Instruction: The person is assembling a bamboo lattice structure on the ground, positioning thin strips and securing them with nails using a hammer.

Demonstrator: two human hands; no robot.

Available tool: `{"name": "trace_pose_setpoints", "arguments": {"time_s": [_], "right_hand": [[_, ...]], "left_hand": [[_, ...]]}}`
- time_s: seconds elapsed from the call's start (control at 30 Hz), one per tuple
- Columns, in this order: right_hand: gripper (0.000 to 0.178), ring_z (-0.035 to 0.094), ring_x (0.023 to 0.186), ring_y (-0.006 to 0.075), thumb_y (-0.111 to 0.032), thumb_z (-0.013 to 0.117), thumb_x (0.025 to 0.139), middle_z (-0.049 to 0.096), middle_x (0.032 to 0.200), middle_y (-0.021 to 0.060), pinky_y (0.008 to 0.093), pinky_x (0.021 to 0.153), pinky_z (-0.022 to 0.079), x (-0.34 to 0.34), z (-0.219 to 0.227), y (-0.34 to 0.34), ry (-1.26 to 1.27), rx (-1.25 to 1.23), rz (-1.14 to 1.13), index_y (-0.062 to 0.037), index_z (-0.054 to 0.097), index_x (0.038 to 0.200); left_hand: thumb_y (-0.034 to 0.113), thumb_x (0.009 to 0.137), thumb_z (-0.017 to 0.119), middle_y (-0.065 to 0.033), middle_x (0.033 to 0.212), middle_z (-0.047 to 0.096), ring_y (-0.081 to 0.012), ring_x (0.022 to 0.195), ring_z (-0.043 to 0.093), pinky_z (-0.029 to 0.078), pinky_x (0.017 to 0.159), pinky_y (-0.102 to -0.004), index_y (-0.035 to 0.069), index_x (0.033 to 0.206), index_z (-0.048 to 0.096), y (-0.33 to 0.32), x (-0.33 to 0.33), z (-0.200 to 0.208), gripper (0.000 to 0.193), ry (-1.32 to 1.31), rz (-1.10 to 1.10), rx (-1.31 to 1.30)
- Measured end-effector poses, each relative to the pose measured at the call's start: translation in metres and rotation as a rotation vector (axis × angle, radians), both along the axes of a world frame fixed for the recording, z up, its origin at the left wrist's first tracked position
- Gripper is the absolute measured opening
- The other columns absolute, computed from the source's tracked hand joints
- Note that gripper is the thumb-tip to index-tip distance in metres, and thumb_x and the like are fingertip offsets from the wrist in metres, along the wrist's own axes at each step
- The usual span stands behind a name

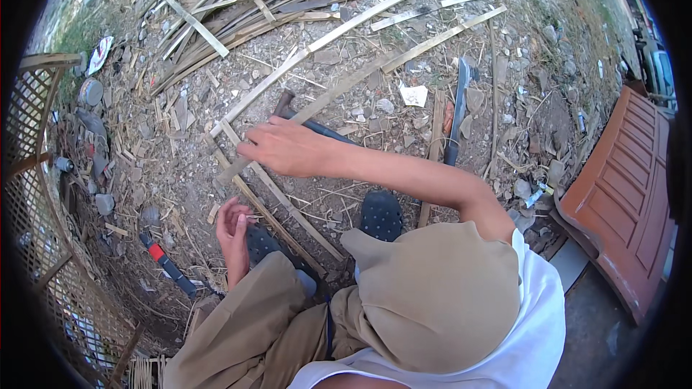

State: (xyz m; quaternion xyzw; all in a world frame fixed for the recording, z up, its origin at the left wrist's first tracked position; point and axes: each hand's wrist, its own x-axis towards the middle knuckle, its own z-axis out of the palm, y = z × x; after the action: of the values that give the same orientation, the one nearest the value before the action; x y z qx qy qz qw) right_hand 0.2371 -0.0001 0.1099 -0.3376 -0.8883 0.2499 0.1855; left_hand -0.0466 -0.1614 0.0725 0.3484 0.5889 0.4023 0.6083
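My right hand (pixel 288 145) reaches across to the left, its fingers closed over a flat grey-brown bamboo strip (pixel 339 90) that slants up to the right. The lower end of this strip crosses two thin strips lying on the ground, a pale one (pixel 295 210) and a browner one (pixel 252 198). My left hand (pixel 234 227) is raised beside my left shoe (pixel 261 246), fingers loosely curled and apart, with nothing visible in them. A hammer (pixel 285 103) lies just beyond my right hand, its dark handle partly under the strip. A long pale strip (pixel 310 50) lies farther off.
A pile of strips (pixel 252 0) lies at the far side. To the right is a long dark-handled tool (pixel 458 112); to the left, a black tool with a red band (pixel 169 266). A woven lattice panel (pixel 50 245) stands left, a brown panelled board (pixel 620 194) right.
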Motion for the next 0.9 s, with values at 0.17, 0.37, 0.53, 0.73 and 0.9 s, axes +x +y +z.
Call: {"name": "trace_pose_setpoints", "arguments": {"time_s": [0.17, 0.37, 0.53, 0.73, 0.9], "right_hand": [[0.025, 0.071, 0.111, 0.0369, -0.013, 0.068, 0.099, 0.068, 0.112, 0.0174, 0.0484, 0.098, 0.056, -0.049, -0.015, -0.051, -0.032, -0.186, 0.057, -0.0019, 0.063, 0.120], [0.035, 0.076, 0.104, 0.0472, -0.027, 0.078, 0.101, 0.071, 0.113, 0.0220, 0.0590, 0.089, 0.060, -0.025, -0.026, -0.057, 0.097, -0.043, -0.031, -0.0007, 0.063, 0.120], [0.039, 0.076, 0.109, 0.0481, -0.031, 0.080, 0.101, 0.075, 0.114, 0.0228, 0.0602, 0.089, 0.061, 0.021, -0.023, -0.045, -0.222, -0.507, 0.116, -0.0012, 0.063, 0.119], [0.027, 0.075, 0.108, 0.0453, -0.025, 0.076, 0.104, 0.076, 0.113, 0.0186, 0.0593, 0.088, 0.060, 0.039, -0.025, -0.060, -0.097, -0.531, 0.041, -0.0033, 0.064, 0.114], [0.026, 0.075, 0.108, 0.0439, -0.030, 0.076, 0.103, 0.077, 0.109, 0.0140, 0.0581, 0.086, 0.058, 0.057, -0.034, -0.057, -0.053, -0.545, -0.023, -0.0053, 0.068, 0.109]], "left_hand": [[0.020, 0.114, 0.069, -0.0098, 0.126, 0.072, -0.0199, 0.115, 0.071, 0.060, 0.095, -0.0350, 0.001, 0.143, 0.059, 0.020, 0.019, 0.021, 0.036, -0.308, 0.202, -0.079], [0.017, 0.113, 0.071, -0.0109, 0.123, 0.074, -0.0217, 0.109, 0.074, 0.063, 0.097, -0.0364, 0.005, 0.130, 0.064, 0.004, 0.002, 0.003, 0.022, -0.371, 0.442, -0.142], [0.015, 0.113, 0.070, -0.0110, 0.117, 0.075, -0.0220, 0.109, 0.075, 0.064, 0.097, -0.0357, 0.005, 0.127, 0.067, -0.024, -0.046, -0.019, 0.018, -0.410, 0.476, -0.169], [0.019, 0.114, 0.069, -0.0110, 0.116, 0.075, -0.0239, 0.111, 0.075, 0.065, 0.098, -0.0371, 0.005, 0.126, 0.067, -0.040, -0.063, -0.023, 0.019, -0.378, 0.465, -0.147], [0.022, 0.114, 0.069, -0.0107, 0.116, 0.073, -0.0250, 0.113, 0.075, 0.064, 0.100, -0.0386, 0.004, 0.124, 0.066, -0.023, -0.045, -0.012, 0.021, -0.430, 0.446, -0.127]]}}
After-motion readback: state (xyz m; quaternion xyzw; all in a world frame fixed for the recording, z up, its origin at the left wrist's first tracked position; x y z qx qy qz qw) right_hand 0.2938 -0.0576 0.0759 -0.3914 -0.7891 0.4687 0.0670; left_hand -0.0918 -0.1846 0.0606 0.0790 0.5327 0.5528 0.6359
